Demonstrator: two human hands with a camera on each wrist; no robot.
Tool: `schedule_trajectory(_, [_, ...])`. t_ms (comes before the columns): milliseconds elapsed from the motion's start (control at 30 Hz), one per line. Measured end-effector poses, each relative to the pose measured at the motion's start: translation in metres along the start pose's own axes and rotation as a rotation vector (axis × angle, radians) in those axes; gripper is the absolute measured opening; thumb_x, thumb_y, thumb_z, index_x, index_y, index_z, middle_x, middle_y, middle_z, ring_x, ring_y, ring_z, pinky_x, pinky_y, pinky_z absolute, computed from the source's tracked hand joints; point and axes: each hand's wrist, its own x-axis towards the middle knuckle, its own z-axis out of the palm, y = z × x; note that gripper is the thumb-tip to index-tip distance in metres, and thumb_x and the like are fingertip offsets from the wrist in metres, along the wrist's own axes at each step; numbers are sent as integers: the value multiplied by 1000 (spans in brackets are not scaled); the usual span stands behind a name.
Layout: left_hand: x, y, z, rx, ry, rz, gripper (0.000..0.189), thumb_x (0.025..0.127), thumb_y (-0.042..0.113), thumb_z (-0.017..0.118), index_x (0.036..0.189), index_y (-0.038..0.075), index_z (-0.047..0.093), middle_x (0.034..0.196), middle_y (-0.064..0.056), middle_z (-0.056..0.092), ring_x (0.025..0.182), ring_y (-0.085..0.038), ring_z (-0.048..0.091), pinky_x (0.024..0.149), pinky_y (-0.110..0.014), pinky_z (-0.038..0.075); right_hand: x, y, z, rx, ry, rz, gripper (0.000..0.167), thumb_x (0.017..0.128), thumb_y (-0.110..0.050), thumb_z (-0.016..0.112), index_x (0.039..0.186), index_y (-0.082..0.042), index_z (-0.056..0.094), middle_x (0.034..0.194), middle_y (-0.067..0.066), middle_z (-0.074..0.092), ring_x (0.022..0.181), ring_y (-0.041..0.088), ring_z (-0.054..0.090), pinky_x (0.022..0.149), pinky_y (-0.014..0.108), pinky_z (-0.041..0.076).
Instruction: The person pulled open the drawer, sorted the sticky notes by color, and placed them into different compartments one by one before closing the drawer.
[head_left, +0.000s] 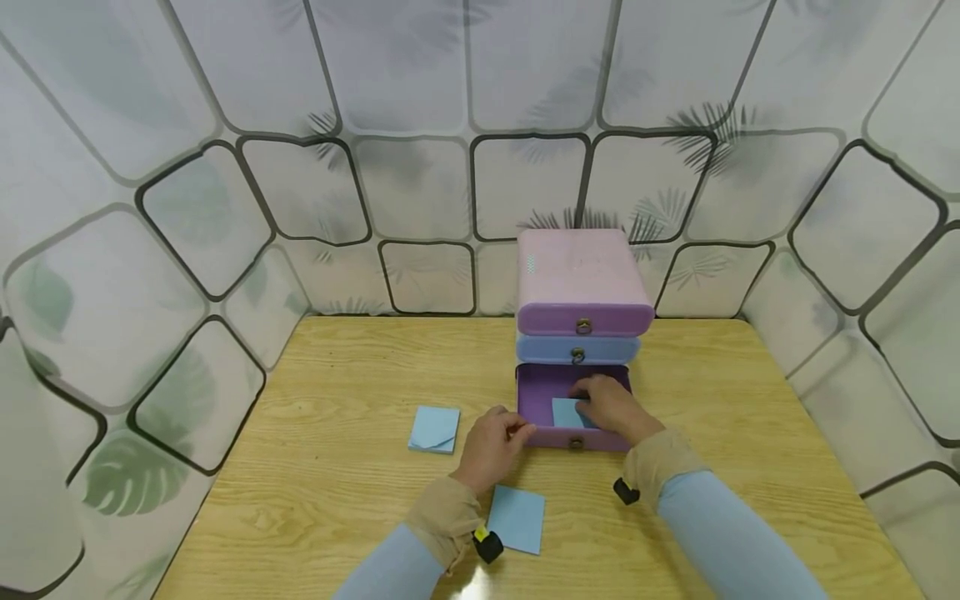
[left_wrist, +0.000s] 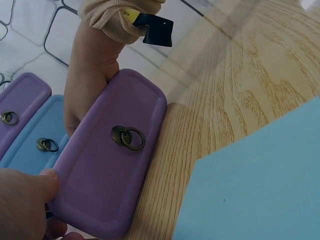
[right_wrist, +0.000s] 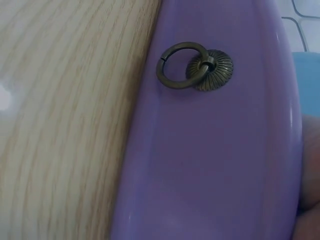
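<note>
A purple bottom drawer [head_left: 534, 390] stands pulled out of a small cabinet. My left hand [head_left: 489, 448] holds its front left corner, the thumb [left_wrist: 47, 182] on the edge of the drawer front in the left wrist view. Inside the drawer lies a light blue square of paper [head_left: 564, 412]. My right hand [head_left: 613, 407] reaches over the drawer's right side and pinches the paper near its right edge; the fingertips are partly hidden. A brass ring pull [right_wrist: 182, 65] hangs on the drawer front in the right wrist view.
The cabinet's pink top [head_left: 577, 267] and blue middle drawer [head_left: 551, 348] sit above the open drawer. A blue paper stack [head_left: 435, 427] lies to the left on the wooden table [head_left: 337, 467]. Another blue sheet [head_left: 517, 521] lies in front, beside my left wrist. Patterned cloth [head_left: 420, 192] surrounds the table.
</note>
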Motion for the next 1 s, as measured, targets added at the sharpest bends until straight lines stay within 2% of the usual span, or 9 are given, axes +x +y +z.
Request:
schedule_trajectory(167, [0, 1, -3, 9, -4, -7, 20, 92, 33, 65, 90, 16, 75, 78, 8, 55, 68, -4, 51, 60, -20, 45, -1, 3, 1, 23, 56, 3, 19, 89, -11, 65, 107, -5, 70, 106, 13, 66, 105, 33, 59, 90, 48, 46])
schedule_trajectory(300, [-1, 1, -7, 13, -3, 15, 18, 92, 29, 67, 91, 13, 76, 79, 7, 58, 68, -4, 53, 60, -19, 46, -9, 4, 0, 37, 85, -15, 23, 93, -14, 61, 113, -4, 67, 109, 13, 65, 105, 32, 59, 89, 48, 47])
schedule_trajectory(433, [-1, -1, -11, 10, -18, 39, 14, 92, 25, 67, 92, 13, 75, 80, 7, 61, 67, -2, 52, 59, -18, 45, -18, 2, -5, 46, 125, -44, 23, 94, -14, 60, 113, -4, 67, 108, 12, 65, 102, 29, 60, 86, 46, 48])
schedule_trajectory(567, [-2, -3, -13, 2, -41, 23, 15, 93, 25, 66, 95, 14, 75, 83, 8, 64, 68, -1, 54, 60, -18, 46, -24, 0, -8, 45, 168, -76, 19, 93, -13, 61, 109, -5, 68, 104, 9, 65, 96, 26, 60, 83, 44, 49])
schedule_trajectory(800, [-8, -8, -18, -26, -48, 1, 19, 94, 22, 64, 104, 8, 72, 83, 8, 64, 69, -3, 54, 62, -20, 47, -36, 1, -11, 64, 179, -87, 19, 94, -15, 62, 109, -6, 69, 102, 6, 65, 91, 21, 61, 79, 41, 51])
schedule_trajectory(1000, [-16, -8, -27, -3, -48, 2, 16, 94, 21, 64, 102, 10, 72, 86, 6, 64, 72, -5, 55, 64, -22, 48, -51, 0, -15, 78, 218, -170, 20, 92, -20, 66, 106, -5, 70, 98, 3, 66, 88, 18, 61, 76, 38, 52])
